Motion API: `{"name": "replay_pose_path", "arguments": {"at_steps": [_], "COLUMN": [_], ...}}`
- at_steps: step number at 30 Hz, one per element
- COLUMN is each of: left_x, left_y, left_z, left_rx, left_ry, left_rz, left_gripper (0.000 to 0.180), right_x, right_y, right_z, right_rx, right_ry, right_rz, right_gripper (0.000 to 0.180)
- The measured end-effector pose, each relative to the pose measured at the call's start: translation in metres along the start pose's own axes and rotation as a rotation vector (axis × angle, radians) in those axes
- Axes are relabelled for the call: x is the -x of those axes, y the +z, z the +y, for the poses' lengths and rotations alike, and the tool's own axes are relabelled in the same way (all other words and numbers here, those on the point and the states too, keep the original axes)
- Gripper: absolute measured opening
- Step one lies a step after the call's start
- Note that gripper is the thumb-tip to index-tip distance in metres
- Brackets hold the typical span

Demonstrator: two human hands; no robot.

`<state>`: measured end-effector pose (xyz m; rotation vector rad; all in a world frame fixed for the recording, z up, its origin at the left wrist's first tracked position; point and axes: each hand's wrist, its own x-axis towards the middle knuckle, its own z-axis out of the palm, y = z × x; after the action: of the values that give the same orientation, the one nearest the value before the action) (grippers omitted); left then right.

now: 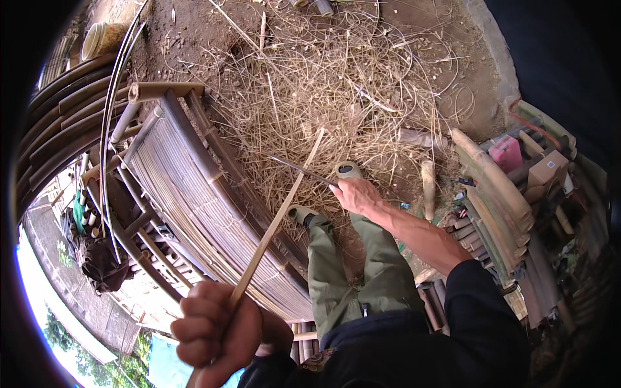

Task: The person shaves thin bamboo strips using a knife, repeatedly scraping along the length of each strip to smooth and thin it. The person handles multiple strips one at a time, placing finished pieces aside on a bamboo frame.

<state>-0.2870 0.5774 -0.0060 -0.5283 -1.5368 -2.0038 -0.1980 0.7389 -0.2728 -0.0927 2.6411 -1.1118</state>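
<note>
My left hand (217,330) is closed in a fist around a long, pale bamboo strip (274,225). The strip slants up and away to the right over my feet, and its lower end shows below the fist. In my right hand (356,195) is a knife (291,165) with a narrow dark blade pointing left. The blade crosses the strip near its far end; whether the two touch I cannot tell. Most of the knife's handle is hidden by my fingers.
A bamboo bench (187,174) stands close on the left. Tangled shavings (336,90) cover the dirt ground ahead. Bamboo pieces (495,181), a cardboard box (547,169) and a pink object (506,154) sit at the right. A dark bag (103,258) lies at far left.
</note>
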Motion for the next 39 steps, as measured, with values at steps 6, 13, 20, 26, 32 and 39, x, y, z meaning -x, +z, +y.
{"name": "replay_pose_path", "arguments": {"at_steps": [6,13,20,26,32,39], "left_x": [0.004,-0.011,-0.052,0.032,0.15,0.185], "left_y": [-0.021,-0.033,-0.076,-0.134,-0.112,-0.194], "left_z": [0.009,0.007,0.188,0.312,0.4,0.375], "left_rx": [-0.075,-0.108,-0.135,-0.321,-0.634,-0.517], "left_ry": [0.008,-0.013,-0.173,-0.279,-1.145,-1.238], "left_rz": [0.088,0.057,0.534,1.034,0.147,-0.057], "left_gripper": [0.051,0.058,0.045,0.039,0.037,0.039], "right_x": [-0.002,0.013,-0.007,-0.022,0.003,0.064], "right_y": [0.001,0.057,0.004,-0.037,-0.05,-0.036], "right_z": [-0.028,0.063,-0.124,-0.216,-0.304,-0.414], "right_rx": [-0.419,0.111,-1.609,-1.653,-1.323,-0.925], "right_ry": [-0.148,0.119,1.052,0.802,0.459,0.014], "right_rz": [0.009,0.119,0.428,0.405,0.19,0.024], "right_gripper": [0.035,0.036,0.041,0.021,0.025,0.038]}}
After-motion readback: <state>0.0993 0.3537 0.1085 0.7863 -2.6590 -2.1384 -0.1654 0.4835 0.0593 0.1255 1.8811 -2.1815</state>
